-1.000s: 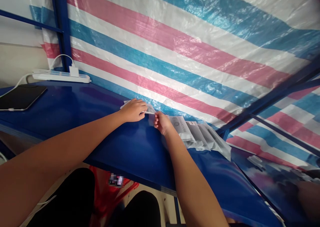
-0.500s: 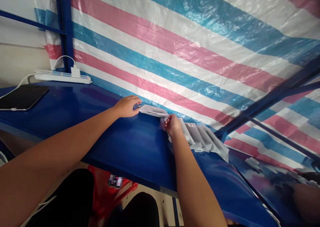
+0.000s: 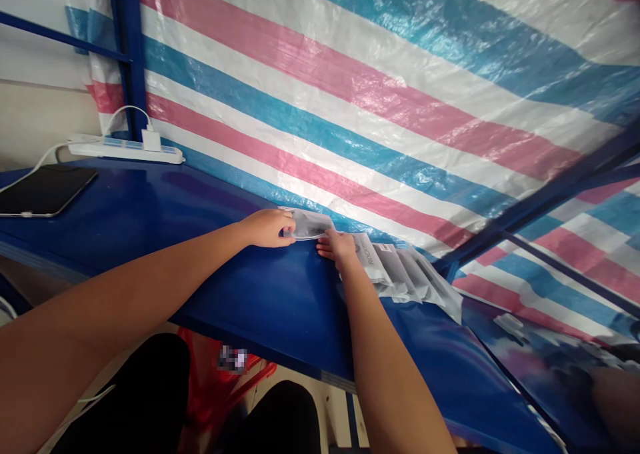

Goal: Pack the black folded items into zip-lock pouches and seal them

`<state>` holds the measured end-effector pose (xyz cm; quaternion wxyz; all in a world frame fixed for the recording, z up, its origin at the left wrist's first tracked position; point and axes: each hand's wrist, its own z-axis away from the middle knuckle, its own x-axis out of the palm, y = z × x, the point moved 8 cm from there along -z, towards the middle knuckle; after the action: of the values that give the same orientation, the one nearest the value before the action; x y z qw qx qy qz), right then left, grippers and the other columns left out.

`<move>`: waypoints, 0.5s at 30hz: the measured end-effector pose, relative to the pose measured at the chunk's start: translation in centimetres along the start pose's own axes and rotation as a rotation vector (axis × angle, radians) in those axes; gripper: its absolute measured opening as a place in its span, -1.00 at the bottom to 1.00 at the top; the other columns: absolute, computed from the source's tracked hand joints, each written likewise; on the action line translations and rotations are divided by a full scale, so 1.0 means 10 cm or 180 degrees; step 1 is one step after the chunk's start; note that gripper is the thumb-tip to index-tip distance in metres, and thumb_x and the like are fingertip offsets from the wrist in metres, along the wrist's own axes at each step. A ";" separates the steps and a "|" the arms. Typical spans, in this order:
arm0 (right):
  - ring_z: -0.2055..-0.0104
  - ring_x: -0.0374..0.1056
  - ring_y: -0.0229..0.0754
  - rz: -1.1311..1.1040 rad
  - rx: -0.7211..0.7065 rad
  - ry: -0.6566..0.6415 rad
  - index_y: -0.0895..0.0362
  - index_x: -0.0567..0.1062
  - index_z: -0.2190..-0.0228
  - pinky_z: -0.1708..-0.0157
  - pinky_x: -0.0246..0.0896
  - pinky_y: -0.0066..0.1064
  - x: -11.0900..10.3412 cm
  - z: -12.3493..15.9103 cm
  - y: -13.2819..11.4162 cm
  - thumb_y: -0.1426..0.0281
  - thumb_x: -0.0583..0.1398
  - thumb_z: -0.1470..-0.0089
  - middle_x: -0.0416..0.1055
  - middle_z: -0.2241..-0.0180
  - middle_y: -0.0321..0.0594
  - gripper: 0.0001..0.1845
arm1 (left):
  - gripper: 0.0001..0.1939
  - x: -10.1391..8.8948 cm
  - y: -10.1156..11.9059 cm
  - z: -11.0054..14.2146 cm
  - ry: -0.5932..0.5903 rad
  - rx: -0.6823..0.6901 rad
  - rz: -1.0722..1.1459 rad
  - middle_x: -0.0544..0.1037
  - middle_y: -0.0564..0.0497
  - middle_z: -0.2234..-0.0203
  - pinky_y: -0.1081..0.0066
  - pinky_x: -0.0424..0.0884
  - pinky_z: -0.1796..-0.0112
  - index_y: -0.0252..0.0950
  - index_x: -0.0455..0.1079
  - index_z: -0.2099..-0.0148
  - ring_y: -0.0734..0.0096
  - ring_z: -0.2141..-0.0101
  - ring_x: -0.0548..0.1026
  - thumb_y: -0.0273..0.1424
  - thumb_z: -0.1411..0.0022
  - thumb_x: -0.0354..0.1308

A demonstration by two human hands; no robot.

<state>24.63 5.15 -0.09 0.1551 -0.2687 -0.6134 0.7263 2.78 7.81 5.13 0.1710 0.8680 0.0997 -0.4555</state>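
A flat, whitish, see-through plastic pouch (image 3: 311,222) with something dark inside is held just above the back of the blue table, near the striped sheet. My left hand (image 3: 270,228) has its fingers curled and closed on the pouch's left end. At the right end, my right hand (image 3: 339,247) grips the near corner, thumb on top and fingers below. Just right of that hand lies an overlapping row of similar packed pouches (image 3: 400,271), the nearest one printed with dark lettering.
Blue table (image 3: 265,301) in front of me. On its left are a black tablet (image 3: 47,191) and a white power strip (image 3: 125,150) with a plugged-in charger. Striped plastic sheeting (image 3: 320,107) hangs behind. A red stool (image 3: 210,387) stands below the table's front edge.
The pouch has turned from nearly edge-on to showing its see-through face with the dark content. My left hand has moved slightly right and nearer; the fingers of my right hand have straightened somewhat.
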 end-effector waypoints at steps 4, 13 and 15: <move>0.53 0.52 -0.13 -0.0153 0.0035 -0.0080 0.17 0.39 0.29 0.61 0.50 -0.38 0.01 0.01 0.00 0.48 0.21 -0.17 0.52 0.48 -0.16 -0.94 | -0.88 0.04 0.01 0.00 -0.0032 0.0022 -0.0015 0.55 0.01 0.35 0.38 0.23 0.40 -0.23 0.47 0.34 0.38 0.38 0.48 -0.33 -0.23 0.19; 0.40 0.58 -0.16 -0.0933 0.0311 -0.0350 0.15 0.40 0.26 0.50 0.55 -0.38 0.10 0.05 0.01 0.52 0.16 -0.26 0.54 0.30 -0.19 -0.96 | -0.86 -0.01 0.00 -0.01 0.0010 -0.0105 -0.0040 0.52 0.02 0.39 0.36 0.26 0.33 -0.23 0.37 0.37 0.34 0.35 0.48 -0.35 -0.25 0.15; 0.41 0.57 -0.16 -0.0991 0.0370 -0.0329 0.15 0.39 0.27 0.49 0.56 -0.37 0.10 0.04 0.03 0.52 0.14 -0.28 0.53 0.34 -0.21 -0.94 | -0.90 -0.01 -0.03 0.00 0.0033 -0.0245 -0.0032 0.53 0.02 0.37 0.35 0.28 0.32 -0.22 0.38 0.31 0.31 0.33 0.49 -0.34 -0.26 0.16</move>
<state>23.64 5.28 -0.56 0.2492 -0.1233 -0.6117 0.7406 2.65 8.12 5.13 0.2015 0.8626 0.1223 -0.4476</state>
